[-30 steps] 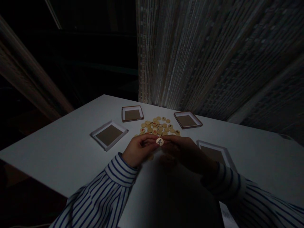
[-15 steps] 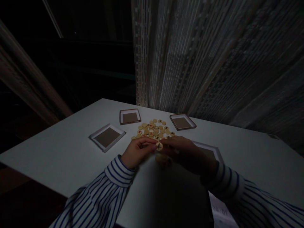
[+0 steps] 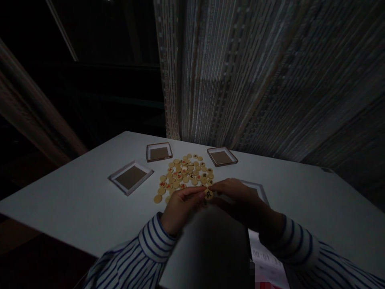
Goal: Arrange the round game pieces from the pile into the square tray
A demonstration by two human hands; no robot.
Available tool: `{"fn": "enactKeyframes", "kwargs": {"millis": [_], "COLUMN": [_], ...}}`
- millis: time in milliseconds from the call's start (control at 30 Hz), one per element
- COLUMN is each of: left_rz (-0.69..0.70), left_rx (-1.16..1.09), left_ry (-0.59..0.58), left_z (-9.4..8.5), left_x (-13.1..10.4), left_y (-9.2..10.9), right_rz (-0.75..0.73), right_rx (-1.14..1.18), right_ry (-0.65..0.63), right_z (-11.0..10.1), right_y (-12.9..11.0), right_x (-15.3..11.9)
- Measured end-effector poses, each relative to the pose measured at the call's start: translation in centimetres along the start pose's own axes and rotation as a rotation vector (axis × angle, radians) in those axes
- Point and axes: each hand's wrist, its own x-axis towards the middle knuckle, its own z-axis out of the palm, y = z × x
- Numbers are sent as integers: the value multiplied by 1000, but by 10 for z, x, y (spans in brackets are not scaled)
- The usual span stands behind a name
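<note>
Around dozens of discs [image 3: 184, 171], four trays [image 3: 130, 177]; between two hands [image 3: 181, 208], one disc [image 3: 208, 195].

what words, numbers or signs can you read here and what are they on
"卒", it seems: black, on the held round piece
"00:01", then digits too blurred to read: on the lit screen
Red and black characters on the other pieces: too small to read

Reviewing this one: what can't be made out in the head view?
All in the head view:
Near right tray: partly hidden by the right hand, whose underside is shadowed.
Lit screen: blurred digits, bottom edge cuts it off.
Scattered round pieces: many markings too small to read.
</note>
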Motion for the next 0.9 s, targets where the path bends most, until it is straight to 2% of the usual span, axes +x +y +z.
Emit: {"fn": "enactKeyframes", "kwargs": {"millis": [167, 333, 567, 900], "left_rz": [-72, -53, -36, 106], "left_rx": [13, 80, 214, 268], "left_ry": [5, -38, -106, -81], "left_z": [21, 35, 47, 73], "left_x": [-12, -17, -15, 9], "left_y": [-13, -25, -20, -21], "right_rz": [77, 126, 179, 231], "right_rx": [127, 188, 258, 277], "right_ry": [12, 46, 36, 272], "right_z": [-2, 4, -3, -2], "right_y": [-6, -4, 1, 27], "right_x": [-27, -52, -60, -75]}}
